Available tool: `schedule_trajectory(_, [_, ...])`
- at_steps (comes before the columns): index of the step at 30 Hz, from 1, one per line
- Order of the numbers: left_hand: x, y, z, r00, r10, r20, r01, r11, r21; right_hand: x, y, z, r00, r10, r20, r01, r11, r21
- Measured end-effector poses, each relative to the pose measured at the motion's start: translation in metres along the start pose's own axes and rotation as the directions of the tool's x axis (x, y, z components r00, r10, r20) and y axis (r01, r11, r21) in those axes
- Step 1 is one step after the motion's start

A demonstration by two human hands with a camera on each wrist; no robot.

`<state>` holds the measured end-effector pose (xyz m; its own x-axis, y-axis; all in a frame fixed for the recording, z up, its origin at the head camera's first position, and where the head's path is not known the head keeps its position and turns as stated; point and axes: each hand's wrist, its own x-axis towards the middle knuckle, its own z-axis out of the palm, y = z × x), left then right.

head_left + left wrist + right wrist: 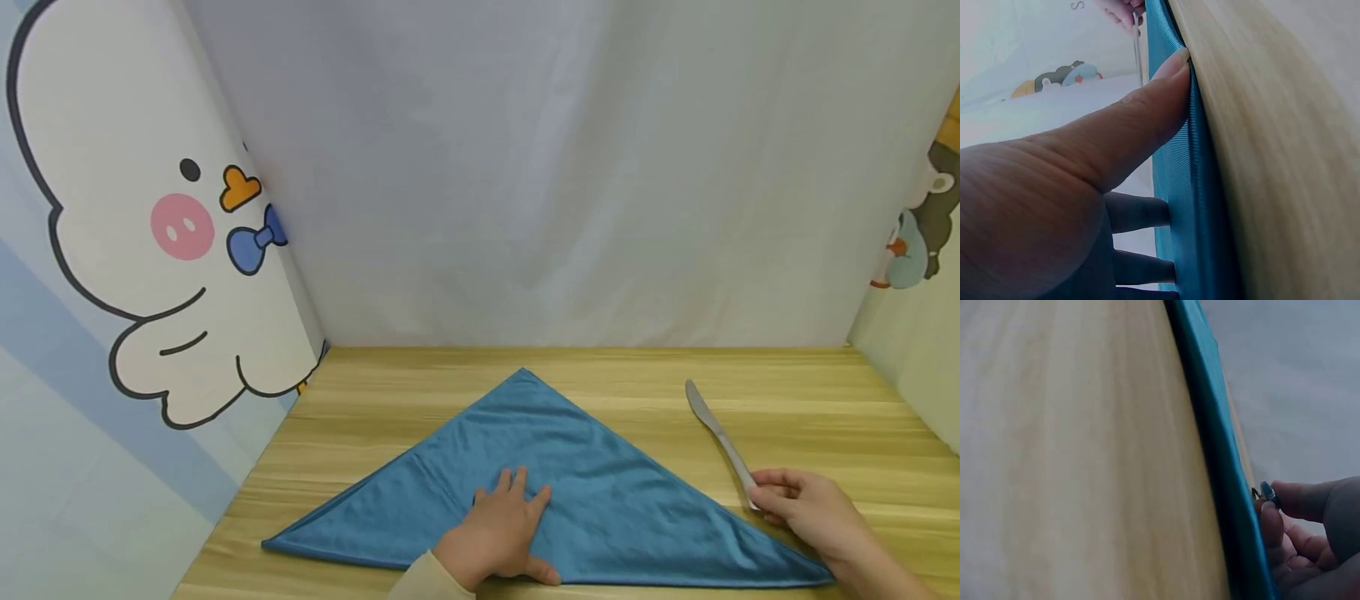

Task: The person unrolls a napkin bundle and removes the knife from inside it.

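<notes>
A blue satiny cloth (600,492), folded into a triangle, lies on the wooden table with its peak pointing away. My left hand (498,525) rests on it with fingers spread, the thumb at the cloth's near edge. In the left wrist view the fingertips touch the blue cloth (1175,162). To the right, my right hand (806,508) pinches the handle end of a silver table knife (723,437) between thumb and fingers. The blade points away and to the left, beside the cloth's right slope. In the right wrist view the knife's end (1269,492) shows between the fingertips.
The wooden table (420,375) extends around the cloth on all sides. A pale curtain (570,183) hangs behind it. At the left stands a panel with a cartoon bird (150,233); another printed panel (926,333) borders the right side.
</notes>
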<state>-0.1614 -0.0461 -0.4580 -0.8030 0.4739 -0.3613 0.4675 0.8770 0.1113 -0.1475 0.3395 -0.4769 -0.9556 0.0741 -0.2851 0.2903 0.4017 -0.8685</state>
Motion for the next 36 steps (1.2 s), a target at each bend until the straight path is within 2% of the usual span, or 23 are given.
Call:
schedule_trajectory(4, [0.000,0.000,-0.002,1.000,0.000,0.004,0.000,1.000,0.002,-0.001,-0.004,0.003,1.000,-0.020,-0.013,0.019,0.996,-0.086])
schedule_trajectory(19, [-0.002,0.002,-0.002,1.000,-0.012,0.007,0.012,1.000,-0.001,0.001,-0.008,0.005,0.999,-0.004,-0.043,-0.005,0.980,-0.198])
schedule_trajectory(29, [-0.001,0.001,-0.004,0.999,-0.027,0.025,0.027,1.000,0.004,0.002,-0.009,0.010,0.998,-0.018,-0.058,0.004,0.973,-0.232])
schedule_trajectory(36, [0.001,0.001,-0.004,1.000,-0.014,0.027,0.014,1.000,-0.018,0.000,-0.012,0.009,0.997,-0.026,-0.072,0.007,0.968,-0.252])
